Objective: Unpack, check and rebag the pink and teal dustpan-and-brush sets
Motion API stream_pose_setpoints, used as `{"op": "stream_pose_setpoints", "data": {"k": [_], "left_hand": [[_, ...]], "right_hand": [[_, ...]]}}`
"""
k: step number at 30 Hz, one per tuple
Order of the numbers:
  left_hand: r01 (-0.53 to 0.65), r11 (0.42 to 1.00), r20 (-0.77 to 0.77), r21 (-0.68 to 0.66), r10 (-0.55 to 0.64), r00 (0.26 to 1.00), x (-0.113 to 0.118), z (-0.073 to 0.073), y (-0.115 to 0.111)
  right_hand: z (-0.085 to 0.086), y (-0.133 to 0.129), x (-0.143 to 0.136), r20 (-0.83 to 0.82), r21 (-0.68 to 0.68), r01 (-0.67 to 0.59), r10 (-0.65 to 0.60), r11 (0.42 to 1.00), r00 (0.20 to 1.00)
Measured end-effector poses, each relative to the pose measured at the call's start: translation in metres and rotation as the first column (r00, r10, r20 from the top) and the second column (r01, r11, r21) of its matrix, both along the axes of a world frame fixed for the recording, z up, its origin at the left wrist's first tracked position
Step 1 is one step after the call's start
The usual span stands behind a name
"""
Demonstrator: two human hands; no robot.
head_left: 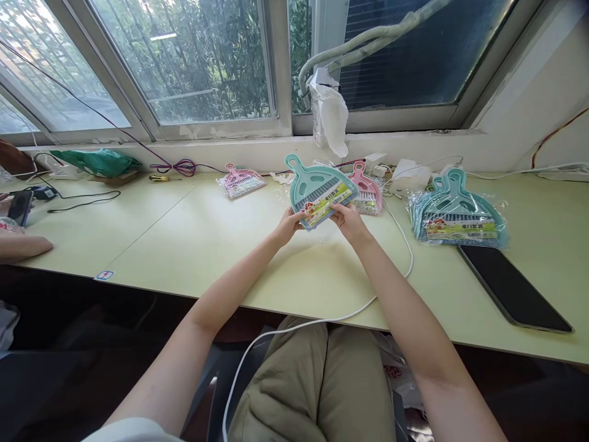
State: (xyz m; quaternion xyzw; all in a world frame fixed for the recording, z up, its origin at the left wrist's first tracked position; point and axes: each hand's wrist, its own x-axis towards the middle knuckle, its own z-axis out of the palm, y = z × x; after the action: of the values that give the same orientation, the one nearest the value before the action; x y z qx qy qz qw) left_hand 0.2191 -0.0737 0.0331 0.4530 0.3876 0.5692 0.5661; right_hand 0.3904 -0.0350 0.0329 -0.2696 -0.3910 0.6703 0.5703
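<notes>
One teal plastic dustpan-and-brush set in clear wrap (pixel 321 191), with a yellow-green printed label: held up over the middle of the pale yellow-green counter (pixel 230 245), tilted, loop handle toward the window.

Left hand (pixel 288 226): grip clamped on the lower left edge of the teal set.

Right hand (pixel 350 222): grip clamped on the lower right edge of the same set.

One pink wrapped dustpan set (pixel 367 190): on the counter, just right of the held set and partly hidden behind it.

One further pink wrapped set, smaller in view (pixel 241 182): on the counter, left of the held set, near the window wall.

One pile of teal wrapped dustpan sets (pixel 459 212): on the counter, to the right.

One black flat-screened device (pixel 514 287): lying on the counter, its upper end just beside the pile.

One white cable (pixel 411 245): running over the counter and down past its front edge, beneath the right forearm.

One yellow-and-black handled tool (pixel 159 178) and one green plastic bag (pixel 101 162): left rear of the counter.

One other person's forearm (pixel 25 247): at the far left edge, near a dark phone (pixel 21 207).
</notes>
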Motion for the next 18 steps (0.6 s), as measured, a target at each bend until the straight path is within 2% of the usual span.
{"op": "stream_pose_setpoints", "data": {"k": [5, 12, 18], "left_hand": [[0.01, 1.0, -0.016, 0.009, -0.01, 1.0, 0.0003, -0.0001, -0.0019], [0.114, 0.993, -0.015, -0.026, -0.114, 0.993, 0.0026, -0.0043, -0.0034], [0.194, 0.978, -0.042, -0.071, -0.198, 0.979, 0.002, -0.003, -0.0063]], "right_hand": [[-0.0024, 0.0012, -0.0029, -0.007, 0.016, 0.046, -0.046, 0.999, 0.999], [-0.0034, 0.0003, -0.0037, -0.015, 0.065, 0.086, -0.085, 0.994, 0.996], [-0.0034, 0.0035, 0.0003, -0.006, 0.017, 0.084, -0.084, 0.996, 0.996]]}}
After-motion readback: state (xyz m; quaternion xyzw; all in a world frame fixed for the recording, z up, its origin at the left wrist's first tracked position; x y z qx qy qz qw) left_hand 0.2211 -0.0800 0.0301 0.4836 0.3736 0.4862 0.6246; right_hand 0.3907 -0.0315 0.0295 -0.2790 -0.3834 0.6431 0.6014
